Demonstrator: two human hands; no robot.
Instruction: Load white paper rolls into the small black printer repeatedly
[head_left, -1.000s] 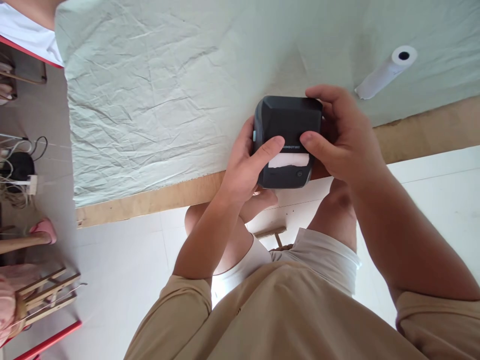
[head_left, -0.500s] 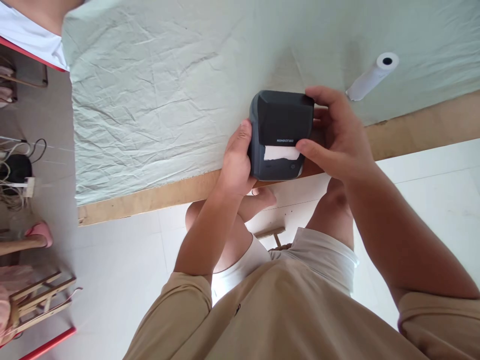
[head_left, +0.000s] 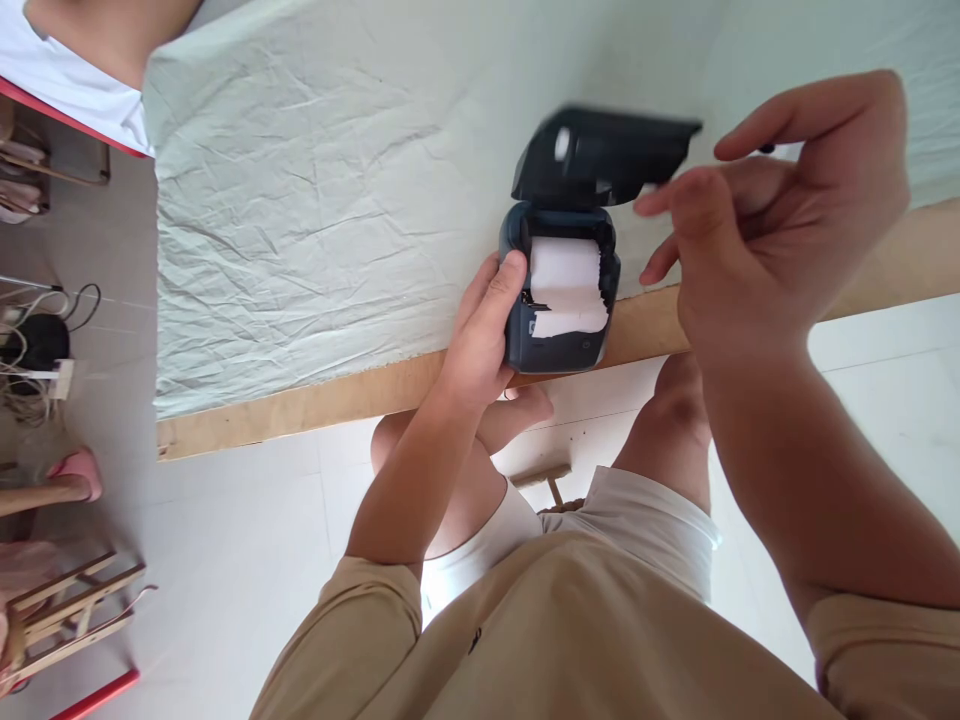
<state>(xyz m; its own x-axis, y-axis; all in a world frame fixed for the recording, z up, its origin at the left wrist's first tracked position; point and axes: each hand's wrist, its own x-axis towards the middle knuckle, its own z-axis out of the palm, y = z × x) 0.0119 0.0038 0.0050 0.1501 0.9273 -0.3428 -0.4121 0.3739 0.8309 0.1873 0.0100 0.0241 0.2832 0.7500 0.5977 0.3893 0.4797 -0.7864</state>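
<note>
A dark label printer (head_left: 559, 355) sits at the table's front edge with its black lid (head_left: 607, 155) raised. Inside it lies a white paper roll (head_left: 564, 265), and a torn end of paper hangs over the front. My left hand (head_left: 487, 325) grips the printer's left side, thumb on its rim. To the right of the lid, my right hand (head_left: 787, 210) is in the air with its fingers apart and nothing in them. It hides most of a white roll on the cloth behind it.
A pale green wrinkled cloth (head_left: 315, 200) covers the table, whose wooden edge (head_left: 300, 408) faces me. At the upper left is another person's arm (head_left: 112, 30). Cables (head_left: 30, 350), a pink slipper (head_left: 81, 472) and a wooden rack (head_left: 75, 610) are on the left.
The printer's lid has swung up, showing the paper inside. My right hand has let go of the printer and moved up and right. My left hand still holds it.
</note>
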